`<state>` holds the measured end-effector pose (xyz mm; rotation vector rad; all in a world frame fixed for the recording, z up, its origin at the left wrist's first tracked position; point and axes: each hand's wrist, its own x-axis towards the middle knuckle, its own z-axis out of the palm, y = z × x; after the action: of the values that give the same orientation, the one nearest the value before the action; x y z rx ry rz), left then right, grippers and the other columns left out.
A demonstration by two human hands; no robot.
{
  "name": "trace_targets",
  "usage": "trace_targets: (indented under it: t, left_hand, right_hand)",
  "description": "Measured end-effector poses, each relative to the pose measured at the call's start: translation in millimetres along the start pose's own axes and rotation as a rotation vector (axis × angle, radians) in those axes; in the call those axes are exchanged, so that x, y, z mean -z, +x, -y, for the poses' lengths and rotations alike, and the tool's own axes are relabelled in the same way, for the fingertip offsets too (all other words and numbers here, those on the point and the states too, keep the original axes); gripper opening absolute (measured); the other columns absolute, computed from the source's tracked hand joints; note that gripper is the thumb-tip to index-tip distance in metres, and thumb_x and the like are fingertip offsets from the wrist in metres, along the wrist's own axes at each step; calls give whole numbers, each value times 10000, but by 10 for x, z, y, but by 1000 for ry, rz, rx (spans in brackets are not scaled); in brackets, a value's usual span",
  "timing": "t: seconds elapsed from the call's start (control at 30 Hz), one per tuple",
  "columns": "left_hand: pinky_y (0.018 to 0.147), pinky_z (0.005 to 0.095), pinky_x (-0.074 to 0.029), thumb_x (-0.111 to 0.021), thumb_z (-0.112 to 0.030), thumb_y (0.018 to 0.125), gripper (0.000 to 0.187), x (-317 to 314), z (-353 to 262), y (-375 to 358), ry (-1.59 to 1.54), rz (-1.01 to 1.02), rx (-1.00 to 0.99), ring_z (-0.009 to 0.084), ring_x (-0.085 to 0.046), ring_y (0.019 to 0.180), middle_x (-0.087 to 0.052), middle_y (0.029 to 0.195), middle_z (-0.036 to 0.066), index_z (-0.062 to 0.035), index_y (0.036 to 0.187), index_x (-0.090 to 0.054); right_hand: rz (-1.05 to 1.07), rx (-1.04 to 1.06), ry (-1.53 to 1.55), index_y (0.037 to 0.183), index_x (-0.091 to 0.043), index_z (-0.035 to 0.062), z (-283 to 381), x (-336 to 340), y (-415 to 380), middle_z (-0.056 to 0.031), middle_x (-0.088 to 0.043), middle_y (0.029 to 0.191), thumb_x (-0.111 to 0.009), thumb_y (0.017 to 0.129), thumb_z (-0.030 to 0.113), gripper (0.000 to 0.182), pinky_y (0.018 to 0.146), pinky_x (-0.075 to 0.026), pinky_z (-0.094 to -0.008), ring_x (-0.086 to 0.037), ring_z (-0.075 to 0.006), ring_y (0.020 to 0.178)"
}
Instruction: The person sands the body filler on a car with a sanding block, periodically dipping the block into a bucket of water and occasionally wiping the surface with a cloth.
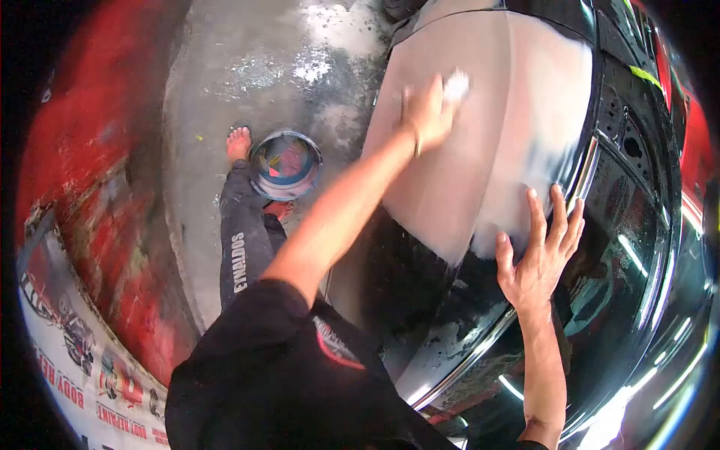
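Observation:
My left hand (pixel 427 116) reaches across to a pale, primer-coloured area (pixel 442 172) on a black car (pixel 405 262). Its fingers are closed on a small white pad (pixel 456 85), blurred by motion and overlapping the pale surface; the kind of pad I cannot tell. Lying on the car's side, my right hand (pixel 541 247) has its fingers spread and its thumb apart. The fingertips are at the border between the pale coating and the black paint, close to the chrome window trim (pixel 586 169).
A round bucket (pixel 321 161) stands on the wet concrete floor (pixel 217 97) beside my bare foot (pixel 238 142). The car's black windows (pixel 600 300) reflect strip lights at the right. A worn red surface (pixel 112 150) and a printed banner (pixel 82 375) line the left.

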<state>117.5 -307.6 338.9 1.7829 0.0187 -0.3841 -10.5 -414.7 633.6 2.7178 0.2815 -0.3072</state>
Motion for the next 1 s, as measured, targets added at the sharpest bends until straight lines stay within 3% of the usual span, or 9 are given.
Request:
trace_targets:
  t: [0.13, 0.23, 0.37, 0.43, 0.53, 0.63, 0.7, 0.9, 1.0]
  left_hand:
    - [1048, 607, -440, -642, -333, 1010, 373, 31, 15, 429, 37, -20, 12, 475, -691, 1107, -742, 1109, 280, -15, 1189, -566]
    - [1131, 617, -403, -700, -281, 1010, 649, -297, 150, -1304, 92, -31, -185, 558, -505, 1343, -564, 1409, 385, 100, 1483, -471]
    - [1109, 612, -405, -778, -122, 914, 527, -160, 60, -2854, -160, 226, -28, 553, -533, 1255, -633, 1307, 290, 44, 1356, -542]
    - [1128, 605, -398, -760, -161, 930, 562, -135, 21, -2416, -69, 115, -134, 536, -535, 1263, -631, 1313, 299, 56, 1392, -524]
    - [1165, 645, -340, -663, -277, 1004, 519, -304, 28, -783, 23, -130, -122, 492, -606, 1268, -664, 1282, 338, 83, 1356, -536]
    - [1010, 597, -479, -653, -365, 1004, 456, -22, -113, 673, 24, -79, 58, 453, -726, 1065, -758, 1066, 265, 17, 1241, -575]
    - [924, 565, -551, -664, -339, 1029, 419, 31, -193, 500, -26, -35, 72, 495, -707, 1052, -723, 1128, 327, 39, 1200, -603]
    - [1053, 603, -449, -750, -205, 968, 517, -54, -372, -2226, -46, 32, -132, 542, -569, 1206, -606, 1305, 335, 95, 1337, -546]
    - [1064, 607, -444, -726, -221, 981, 512, -53, -369, -1794, -59, 28, -88, 539, -577, 1218, -615, 1313, 345, 76, 1358, -548]
  right_hand:
    - [-6, -8, 23, 1594, -525, 205, -2, 0, 0, -172, -357, 1710, -702, 935, 399, 710, 1301, -145, -662, -173, -502, 1622]
    - [-6, -9, 8, 1602, -512, 202, 0, 28, -3, -145, -350, 1727, -660, 988, 446, 677, 1318, -131, -641, -165, -444, 1647]
    - [-14, -7, 13, 1598, -514, 201, -4, 46, 7, -144, -353, 1723, -678, 968, 431, 690, 1319, -126, -646, -162, -448, 1647]
    - [-5, -21, 19, 1596, -516, 214, 0, 59, 5, -142, -351, 1724, -688, 956, 427, 696, 1319, -127, -648, -163, -448, 1647]
    - [-1, -27, 16, 1595, -517, 221, -7, 24, 0, -141, -351, 1725, -690, 952, 429, 697, 1319, -128, -648, -163, -447, 1647]
    - [-15, -17, 22, 1590, -523, 214, -15, 4, -14, -152, -353, 1719, -702, 937, 416, 707, 1311, -138, -656, -169, -467, 1638]
    - [-23, -7, 37, 1583, -538, 195, -15, 26, 2, -172, -359, 1705, -725, 911, 382, 723, 1294, -157, -672, -182, -507, 1618]
    - [-14, -19, 41, 1584, -530, 208, -19, 79, 6, -151, -345, 1727, -695, 939, 426, 701, 1315, -135, -646, -158, -460, 1646]
    - [-9, -22, 58, 1580, -538, 206, -15, 72, 22, -164, -353, 1712, -734, 903, 395, 730, 1302, -147, -662, -165, -495, 1632]
